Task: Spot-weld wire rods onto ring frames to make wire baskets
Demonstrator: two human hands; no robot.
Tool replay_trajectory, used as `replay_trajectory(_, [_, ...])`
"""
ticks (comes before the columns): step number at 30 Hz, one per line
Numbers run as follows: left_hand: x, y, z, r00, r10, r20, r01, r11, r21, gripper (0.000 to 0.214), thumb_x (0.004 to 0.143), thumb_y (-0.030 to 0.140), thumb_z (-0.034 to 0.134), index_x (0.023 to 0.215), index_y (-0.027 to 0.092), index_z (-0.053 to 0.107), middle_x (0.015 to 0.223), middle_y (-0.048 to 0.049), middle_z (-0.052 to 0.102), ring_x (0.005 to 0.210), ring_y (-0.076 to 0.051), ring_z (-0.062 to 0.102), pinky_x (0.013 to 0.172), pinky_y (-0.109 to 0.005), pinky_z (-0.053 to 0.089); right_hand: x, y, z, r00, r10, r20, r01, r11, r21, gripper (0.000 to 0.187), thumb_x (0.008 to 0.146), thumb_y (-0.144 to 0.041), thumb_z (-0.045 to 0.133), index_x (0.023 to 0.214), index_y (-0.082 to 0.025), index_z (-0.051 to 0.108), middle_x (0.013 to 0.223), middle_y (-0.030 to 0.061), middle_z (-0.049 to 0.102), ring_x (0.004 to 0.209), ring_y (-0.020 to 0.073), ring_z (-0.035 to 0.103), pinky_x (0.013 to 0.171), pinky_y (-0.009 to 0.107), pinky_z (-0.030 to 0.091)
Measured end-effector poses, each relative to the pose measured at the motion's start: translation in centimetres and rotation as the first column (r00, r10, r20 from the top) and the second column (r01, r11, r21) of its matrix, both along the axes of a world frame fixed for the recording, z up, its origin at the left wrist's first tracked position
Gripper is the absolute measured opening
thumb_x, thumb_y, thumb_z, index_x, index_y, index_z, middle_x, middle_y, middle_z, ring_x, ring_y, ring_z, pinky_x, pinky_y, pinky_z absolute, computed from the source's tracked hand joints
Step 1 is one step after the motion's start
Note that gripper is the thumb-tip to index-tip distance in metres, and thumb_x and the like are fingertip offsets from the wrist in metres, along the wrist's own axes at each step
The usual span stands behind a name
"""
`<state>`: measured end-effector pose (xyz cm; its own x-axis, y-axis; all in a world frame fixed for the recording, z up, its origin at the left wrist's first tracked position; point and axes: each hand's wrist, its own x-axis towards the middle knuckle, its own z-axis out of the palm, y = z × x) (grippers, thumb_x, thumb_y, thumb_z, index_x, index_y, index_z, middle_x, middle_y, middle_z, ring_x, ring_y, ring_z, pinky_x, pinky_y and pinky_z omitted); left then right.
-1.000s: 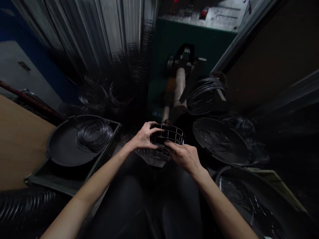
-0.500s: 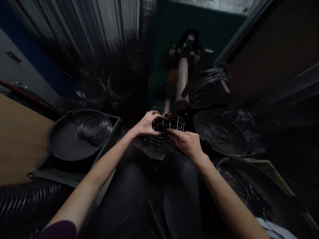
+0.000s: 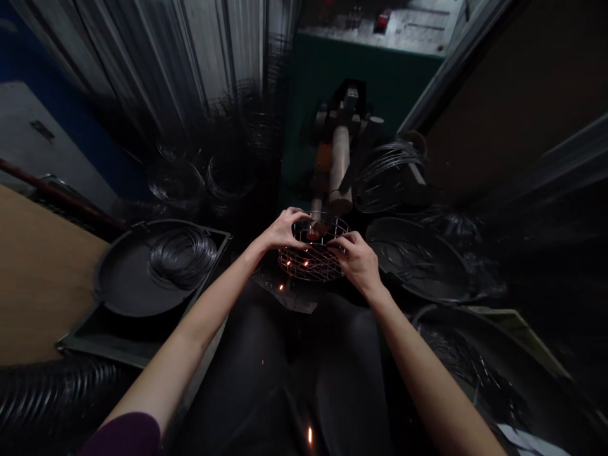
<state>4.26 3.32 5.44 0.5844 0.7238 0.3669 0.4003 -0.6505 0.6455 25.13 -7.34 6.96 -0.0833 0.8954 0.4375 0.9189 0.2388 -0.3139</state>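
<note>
A small round wire basket (image 3: 313, 253) sits under the tip of a welding electrode arm (image 3: 339, 168). My left hand (image 3: 280, 231) grips its left rim and my right hand (image 3: 356, 259) grips its right rim, fingers curled on the wires. Orange sparks glow inside the basket and a few fall toward my dark trousers (image 3: 304, 367).
A black round pan with a coil of wire rings (image 3: 183, 253) lies in a tray at the left. Another dark pan (image 3: 418, 259) sits at the right, with wire rings (image 3: 387, 174) hung behind it. Stacked wire baskets (image 3: 228, 164) stand at the back. A wooden board (image 3: 33, 278) is far left.
The basket has been pushed forward and up to the electrode, with both hands still on it. Sparks now show in the basket that were absent before.
</note>
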Motion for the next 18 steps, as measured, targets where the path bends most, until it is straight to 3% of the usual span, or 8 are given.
replay_trajectory(6, [0.9, 1.8, 0.8, 1.0, 0.007, -0.012, -0.007, 0.999, -0.036, 0.068, 0.053, 0.037, 0.083, 0.114, 0.018, 0.06, 0.114, -0.0083, 0.053, 0.111, -0.026, 0.051, 0.101, -0.04, 0.04, 0.2, 2.3, 0.3, 0.991, -0.116, -0.06, 0.115, 0.993, -0.021, 0.016, 0.083, -0.034, 0.058, 0.086, -0.023, 0.069, 0.089, 0.0036, 0.059, 0.072, 0.0149, 0.056, 0.054, 0.024, 0.036])
replay_trajectory(9, [0.9, 1.7, 0.7, 1.0, 0.01, 0.024, -0.009, 0.999, -0.05, 0.075, 0.054, 0.036, 0.082, 0.121, 0.017, 0.055, 0.117, -0.0098, 0.055, 0.114, -0.028, 0.05, 0.103, -0.042, 0.038, 0.6, 1.8, 0.2, 0.992, -0.109, -0.066, 0.11, 0.994, 0.007, 0.019, 0.082, -0.035, 0.059, 0.089, -0.021, 0.069, 0.086, 0.0046, 0.06, 0.07, 0.0157, 0.055, 0.057, 0.025, 0.038])
replay_trajectory(13, [-1.5, 1.8, -0.1, 0.982, -0.003, 0.189, 0.04, 0.98, -0.195, 0.098, 0.061, 0.043, 0.079, 0.143, 0.022, 0.03, 0.144, -0.0119, 0.037, 0.134, -0.032, 0.033, 0.11, -0.045, 0.028, 2.4, -0.1, 0.7, 0.988, -0.04, -0.149, 0.048, 0.997, 0.056, 0.026, 0.085, -0.039, 0.055, 0.097, -0.02, 0.069, 0.088, 0.0055, 0.064, 0.074, 0.0175, 0.059, 0.068, 0.029, 0.044])
replay_trajectory(15, [-3.4, 2.0, -1.0, 0.937, 0.091, 0.337, 0.006, 0.961, -0.277, 0.09, 0.073, 0.044, 0.07, 0.146, 0.023, 0.022, 0.151, -0.0114, 0.028, 0.138, -0.029, 0.028, 0.11, -0.044, 0.028, 3.8, 0.0, 1.3, 0.987, -0.01, -0.161, 0.022, 0.997, 0.076, 0.025, 0.086, -0.04, 0.054, 0.096, -0.022, 0.069, 0.091, 0.0062, 0.066, 0.079, 0.0191, 0.062, 0.072, 0.03, 0.045])
replay_trajectory(18, [-5.4, 2.5, -2.6, 0.884, 0.212, 0.417, -0.068, 0.941, -0.333, 0.07, 0.082, 0.039, 0.06, 0.142, 0.019, 0.031, 0.148, -0.0117, 0.034, 0.137, -0.025, 0.033, 0.11, -0.04, 0.03, 5.0, 2.5, 2.4, 0.995, 0.026, -0.093, -0.017, 0.996, 0.089, 0.019, 0.083, -0.032, 0.058, 0.094, -0.022, 0.07, 0.093, 0.0098, 0.068, 0.081, 0.0205, 0.063, 0.071, 0.031, 0.045])
